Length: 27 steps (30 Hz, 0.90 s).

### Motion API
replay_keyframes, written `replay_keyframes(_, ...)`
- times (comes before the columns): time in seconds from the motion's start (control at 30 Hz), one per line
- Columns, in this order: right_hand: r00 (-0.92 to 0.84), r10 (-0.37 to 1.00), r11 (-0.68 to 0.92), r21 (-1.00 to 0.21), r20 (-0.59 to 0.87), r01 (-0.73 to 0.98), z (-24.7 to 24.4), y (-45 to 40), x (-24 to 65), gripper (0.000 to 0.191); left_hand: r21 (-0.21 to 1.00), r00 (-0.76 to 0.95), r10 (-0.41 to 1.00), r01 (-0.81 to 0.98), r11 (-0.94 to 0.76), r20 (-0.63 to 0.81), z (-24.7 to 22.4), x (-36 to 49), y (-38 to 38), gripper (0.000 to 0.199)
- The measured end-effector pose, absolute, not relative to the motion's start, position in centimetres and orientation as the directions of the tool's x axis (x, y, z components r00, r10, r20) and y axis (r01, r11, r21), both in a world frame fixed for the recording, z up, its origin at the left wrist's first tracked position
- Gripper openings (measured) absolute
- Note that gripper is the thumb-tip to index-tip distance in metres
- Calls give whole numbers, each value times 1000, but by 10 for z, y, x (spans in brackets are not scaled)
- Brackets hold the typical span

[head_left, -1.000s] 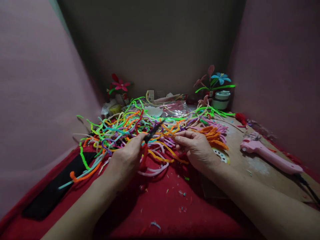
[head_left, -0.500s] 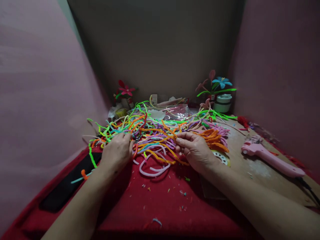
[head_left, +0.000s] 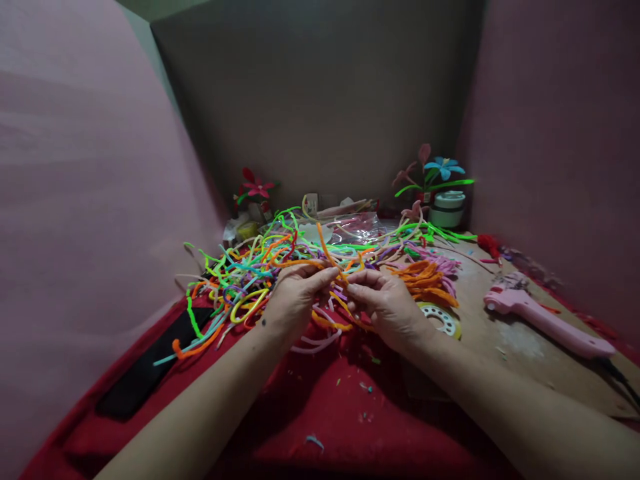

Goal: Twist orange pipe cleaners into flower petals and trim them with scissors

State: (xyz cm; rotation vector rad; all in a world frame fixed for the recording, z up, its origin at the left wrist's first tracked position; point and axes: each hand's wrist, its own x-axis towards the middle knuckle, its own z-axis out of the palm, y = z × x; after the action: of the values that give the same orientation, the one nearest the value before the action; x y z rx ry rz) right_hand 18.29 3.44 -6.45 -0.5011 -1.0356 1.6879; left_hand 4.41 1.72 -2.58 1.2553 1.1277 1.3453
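Observation:
My left hand (head_left: 296,297) and my right hand (head_left: 387,303) are close together over a tangled pile of coloured pipe cleaners (head_left: 235,280). Thumb and forefinger of each hand are pinched on an orange pipe cleaner (head_left: 323,241), whose upper end sticks up between the hands. More orange strands hang under my fingers, and I cannot tell which of them are held. Just beyond my right hand lies a folded orange bundle (head_left: 425,281) of pipe cleaners. A round yellow-rimmed spool (head_left: 454,325) is partly hidden by my right wrist.
A pink glue gun (head_left: 550,323) with a black cord rests on the board (head_left: 475,373) at right. A dark flat object (head_left: 145,380) lies at left on the red cloth (head_left: 350,433). Pipe-cleaner flowers (head_left: 444,167), a lidded pot (head_left: 447,212) and plastic packaging (head_left: 357,228) stand behind.
My left hand has moved right from the pile's left part to meet my right hand, and now pinches orange pipe cleaner. My right hand stays nearly in place, still pinching.

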Motion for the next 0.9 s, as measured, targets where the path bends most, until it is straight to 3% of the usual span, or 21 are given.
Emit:
replay_keyframes(0.2,-378,909,-53,-854,173,-518,-60,31,184,15,974,-22,974,36,-224,224,-26,48,14,20)
replay_keyframes(0.4,-379,918,-99,-864,111,-494,-58,28,184,16,966,-50,970,-93,-242,238,-23,55,13,14)
replay_keyframes(0.63,-336,942,-172,-885,-19,-433,-57,27,184,18,955,-25,956,71,-289,291,-26,55,10,14)
replay_keyframes(0.8,-327,945,-118,-900,28,-420,-59,27,184,20,951,56,983,248,-184,175,-29,52,12,22)
replay_keyframes(0.9,-410,912,-184,-878,15,-442,-60,29,186,19,954,25,980,223,-200,200,-26,51,12,22)
